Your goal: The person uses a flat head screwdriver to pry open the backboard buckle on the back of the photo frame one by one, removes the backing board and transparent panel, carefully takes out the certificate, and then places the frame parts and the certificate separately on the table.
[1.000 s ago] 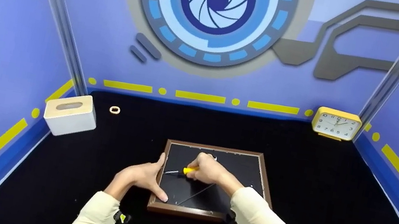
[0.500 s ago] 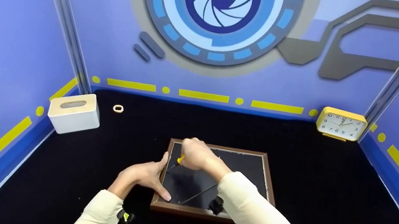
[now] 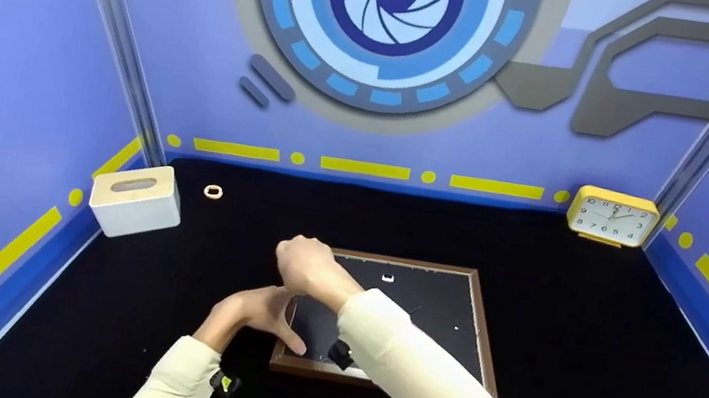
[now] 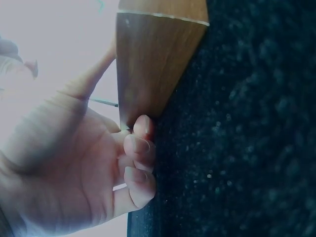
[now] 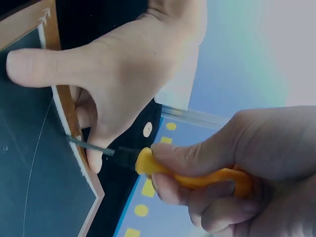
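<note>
A brown picture frame [image 3: 483,331] lies on the black cloth, its black backing board [image 3: 428,299] facing up. My left hand [image 3: 258,308] grips its left side, thumb over the board and fingers curled against the outer edge, as the left wrist view shows. My right hand [image 3: 306,267] is raised above the frame's left edge. In the right wrist view it holds a screwdriver [image 5: 144,162] by the yellow handle. The metal shaft [image 5: 91,145] slants down, its tip touching the seam between board and frame, near the left fingers. From the head view the screwdriver is hidden behind the right hand.
A tissue box [image 3: 135,204] stands at the back left, with a small pale ring [image 3: 213,192] beside it. In the back right corner is a yellow clock [image 3: 614,217]. A small white piece [image 3: 388,278] sits on the board. Patterned walls enclose the table.
My right hand has moved left and up with the screwdriver, which has gone from lying low over the board to standing steeper at the frame's left edge. The left hand keeps its grip.
</note>
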Demonstrator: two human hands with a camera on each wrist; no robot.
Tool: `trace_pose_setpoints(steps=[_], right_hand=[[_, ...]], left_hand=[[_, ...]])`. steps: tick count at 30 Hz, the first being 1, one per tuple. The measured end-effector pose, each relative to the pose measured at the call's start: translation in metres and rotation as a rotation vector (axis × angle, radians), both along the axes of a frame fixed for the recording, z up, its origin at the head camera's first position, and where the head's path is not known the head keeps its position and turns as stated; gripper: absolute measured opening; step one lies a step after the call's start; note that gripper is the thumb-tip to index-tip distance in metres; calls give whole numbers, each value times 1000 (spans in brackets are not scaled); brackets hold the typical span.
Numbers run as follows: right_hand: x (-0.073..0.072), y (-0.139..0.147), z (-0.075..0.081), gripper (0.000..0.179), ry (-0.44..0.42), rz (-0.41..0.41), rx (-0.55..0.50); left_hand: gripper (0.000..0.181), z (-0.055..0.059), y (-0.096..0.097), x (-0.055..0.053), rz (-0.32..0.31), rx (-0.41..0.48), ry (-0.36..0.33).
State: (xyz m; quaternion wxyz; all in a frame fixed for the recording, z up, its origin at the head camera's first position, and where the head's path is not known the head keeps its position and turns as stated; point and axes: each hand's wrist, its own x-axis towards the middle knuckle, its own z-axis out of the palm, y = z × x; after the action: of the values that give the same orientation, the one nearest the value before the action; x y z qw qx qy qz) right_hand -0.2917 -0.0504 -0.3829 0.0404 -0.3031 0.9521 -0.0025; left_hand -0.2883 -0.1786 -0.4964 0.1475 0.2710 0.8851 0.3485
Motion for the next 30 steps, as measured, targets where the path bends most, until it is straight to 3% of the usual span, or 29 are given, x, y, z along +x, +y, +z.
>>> trace_pose_setpoints(steps=[8, 15, 19, 23, 27, 30], right_hand=[[-8, 37, -5, 10, -69, -44, -51], [-17, 76, -26, 14, -94, -39, 18], [-25, 106, -35, 4, -103, 56, -146], [-34, 143, -46, 39, -116, 157, -378], [-40, 183, -56, 60, -190, 102, -501], [-38, 214, -63, 86, -264, 38, -556]], left_hand=[[145, 4, 2, 0, 82, -127, -30], [147, 3, 5, 1, 129, -156, -53], [149, 2, 5, 0, 140, -184, -41], [149, 2, 4, 0, 144, -185, -29], [149, 3, 4, 1, 144, -179, -29], [148, 2, 5, 2, 137, -178, -32]])
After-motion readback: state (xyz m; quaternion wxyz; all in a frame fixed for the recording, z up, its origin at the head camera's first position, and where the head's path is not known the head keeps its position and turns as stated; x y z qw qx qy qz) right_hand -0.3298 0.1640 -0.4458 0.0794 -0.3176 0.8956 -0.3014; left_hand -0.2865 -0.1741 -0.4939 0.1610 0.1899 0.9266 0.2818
